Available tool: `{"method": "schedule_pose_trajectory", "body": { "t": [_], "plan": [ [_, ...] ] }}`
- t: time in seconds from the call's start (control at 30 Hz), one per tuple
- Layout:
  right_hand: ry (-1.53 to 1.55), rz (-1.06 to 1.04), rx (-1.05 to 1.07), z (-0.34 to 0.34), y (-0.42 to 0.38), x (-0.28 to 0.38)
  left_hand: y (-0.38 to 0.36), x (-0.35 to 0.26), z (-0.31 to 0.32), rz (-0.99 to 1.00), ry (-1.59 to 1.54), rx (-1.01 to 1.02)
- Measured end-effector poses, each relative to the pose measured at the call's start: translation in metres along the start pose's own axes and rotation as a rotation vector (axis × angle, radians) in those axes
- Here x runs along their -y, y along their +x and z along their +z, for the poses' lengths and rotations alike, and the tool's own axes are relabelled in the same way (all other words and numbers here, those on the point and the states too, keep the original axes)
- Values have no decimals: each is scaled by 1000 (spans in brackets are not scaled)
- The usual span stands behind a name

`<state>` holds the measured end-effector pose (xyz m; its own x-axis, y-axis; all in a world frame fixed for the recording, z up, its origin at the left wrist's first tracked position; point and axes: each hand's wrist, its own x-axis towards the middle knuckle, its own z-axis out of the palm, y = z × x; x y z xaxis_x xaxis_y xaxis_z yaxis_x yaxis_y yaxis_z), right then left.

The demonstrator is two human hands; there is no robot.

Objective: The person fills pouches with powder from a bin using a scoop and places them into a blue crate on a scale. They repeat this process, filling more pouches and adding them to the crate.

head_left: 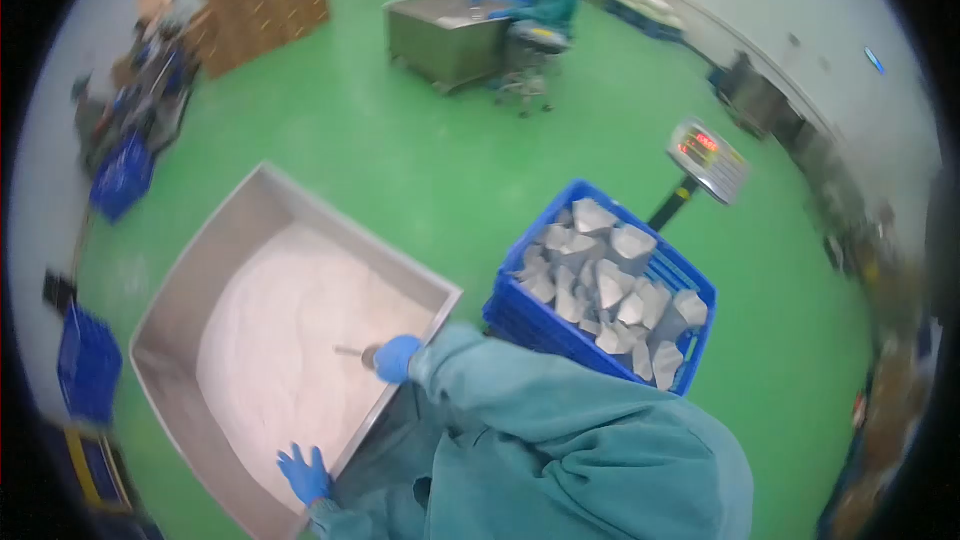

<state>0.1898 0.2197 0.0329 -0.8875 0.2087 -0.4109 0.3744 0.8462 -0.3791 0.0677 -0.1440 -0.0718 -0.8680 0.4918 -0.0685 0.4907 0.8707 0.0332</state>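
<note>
From the head cam you're leaning over the big steel bin [190, 285] full of white powder [290, 340], which fills the lower left of the view. Your right hand [396, 358], in a blue glove, sits at the bin's 3 o'clock rim with the fingers curled tight around what looks like a small metal scoop [356, 351], its tip poking out toward 9 o'clock just over the powder. Your left hand [304, 473] is down at about 6 o'clock of the bin, fingers spread flat and gripping nothing, just resting on the near rim by the edge of the heap. I'd say you're at the dipping stage: scoop over the powder, not clearly loaded yet (too small and blurry to tell if there's anything in it). The next move looks like it needs a shallow push into the mound and a level lift so nothing spills over the wall. Your blue crate [600, 325] of silvery pouches [600, 275] is just beside you at 3 o'clock from the scoop hand, parked under the red digits of the weighing scale display [708, 160], up around 1 o'clock. Watch the bin's corner right under your right wrist, it's the tightest edge there is. Room-wise you've got lots of open green floor [400, 130] toward 12 o'clock, and another person in teal at a steel table [445, 35] well apart up top. More blue crates [90, 360] sit at 9 o'clock, clear of your reach.
</note>
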Motion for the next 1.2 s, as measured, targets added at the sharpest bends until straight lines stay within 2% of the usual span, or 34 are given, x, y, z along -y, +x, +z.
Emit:
{"method": "schedule_pose_trajectory", "body": {
  "t": [0.03,0.07,0.1,0.13,0.17,0.2,0.23,0.27,0.33,0.37,0.43,0.47,0.53,0.6,0.67,0.73,0.8,0.83,0.87,0.9,0.93,0.97,1.0,1.03,1.07,1.1,1.13,1.17,1.2],
  "plan": [
    [-17,-33,-5,2,12,-4,-3,-18,-39,-233,-146,12],
    [34,-143,-34,24,43,-23,-3,-13,-37,-267,-211,-8],
    [263,-457,-173,116,128,-84,-5,-3,-33,-303,-267,-30],
    [-349,-151,155,63,104,-69,-4,-5,-42,-310,-309,7],
    [-333,-143,263,43,115,-69,1,-13,-50,-309,-360,33],
    [-344,-71,244,43,129,-80,3,-21,-56,-290,-320,-4],
    [-366,-26,338,44,153,-99,3,-27,-63,-259,-279,-37],
    [-400,-7,380,44,174,-112,2,-33,-70,-311,-277,-5],
    [-391,150,371,19,191,-93,7,-39,-82,-283,-319,-116],
    [-402,128,404,29,200,-105,5,-41,-82,-317,-316,-93],
    [-437,-128,-116,50,221,-125,10,-40,-82,-316,-375,-144],
    [-435,-145,-88,52,226,-121,12,-40,-83,-341,-370,-125],
    [-456,99,507,58,222,-115,15,-42,-85,-345,-379,-91],
    [-397,119,670,111,198,-137,17,-45,-83,-371,-375,-67],
    [-263,126,815,120,178,-121,18,-41,-85,-385,-364,-60],
    [-67,-110,755,107,162,-95,18,-44,-85,-384,-381,-82],
    [308,-77,679,116,160,-81,15,-45,-85,-378,-387,-67],
    [472,-165,589,140,169,-82,15,-44,-84,-380,-388,-42],
    [489,-92,509,107,165,-44,13,-43,-82,-320,-406,-63],
    [612,104,540,74,160,-9,8,-41,-78,-347,-424,-80],
    [384,-479,318,112,179,-20,6,-40,-75,-366,-443,-95],
    [260,-629,38,80,169,4,4,-41,-75,-356,-426,-83],
    [428,-654,-281,108,182,9,3,-41,-74,-345,-404,-71],
    [605,-559,-173,93,184,28,1,-37,-70,-321,-375,-67],
    [958,-266,16,73,181,43,0,-36,-66,-304,-339,-63],
    [1448,-105,134,57,176,57,1,-38,-67,-236,-336,-76],
    [1936,41,274,42,166,64,1,-40,-69,-248,-322,-30],
    [1959,16,224,22,151,62,1,-40,-70,-273,-304,13],
    [2166,27,224,2,137,64,4,-33,-64,-233,-288,-5]
  ]
}}
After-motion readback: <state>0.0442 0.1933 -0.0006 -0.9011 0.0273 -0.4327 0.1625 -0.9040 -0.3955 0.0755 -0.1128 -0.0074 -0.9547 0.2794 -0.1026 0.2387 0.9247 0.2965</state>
